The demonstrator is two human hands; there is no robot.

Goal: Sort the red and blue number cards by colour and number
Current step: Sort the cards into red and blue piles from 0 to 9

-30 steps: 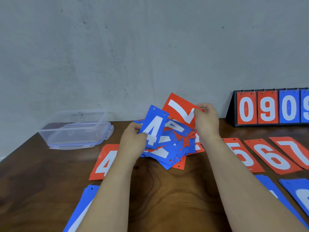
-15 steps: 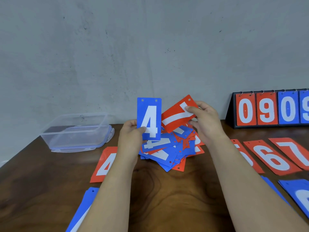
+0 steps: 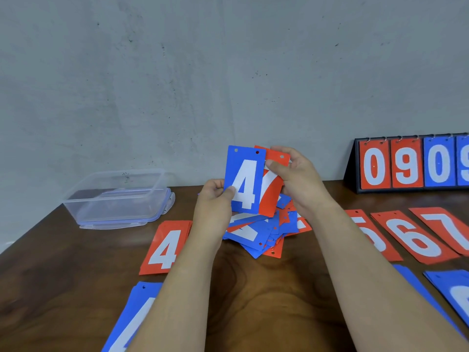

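Observation:
My left hand [image 3: 215, 199] pinches a blue 4 card [image 3: 245, 180] upright by its lower left edge. Right behind it my right hand [image 3: 295, 179] grips a red 7 card [image 3: 271, 196], also upright and half hidden by the blue card. Below both lies a mixed heap of red and blue cards [image 3: 264, 232]. Laid out on the brown table [image 3: 266, 295] are a red 4 [image 3: 165, 247] at the left and a red 5 [image 3: 373, 235], red 6 [image 3: 413, 237] and red 7 [image 3: 449, 227] at the right. Blue cards lie at the near left [image 3: 132, 318] and near right [image 3: 454, 293].
A clear plastic box [image 3: 116, 199] on its blue-edged lid stands at the back left. A black flip scoreboard [image 3: 411, 165] showing 0 9 0 9 stands at the back right against the grey wall. Bare wood shows between my forearms.
My right hand has turned the red 7 card from slanted to upright and brought it close behind the blue 4. My left hand has raised the blue 4 a little.

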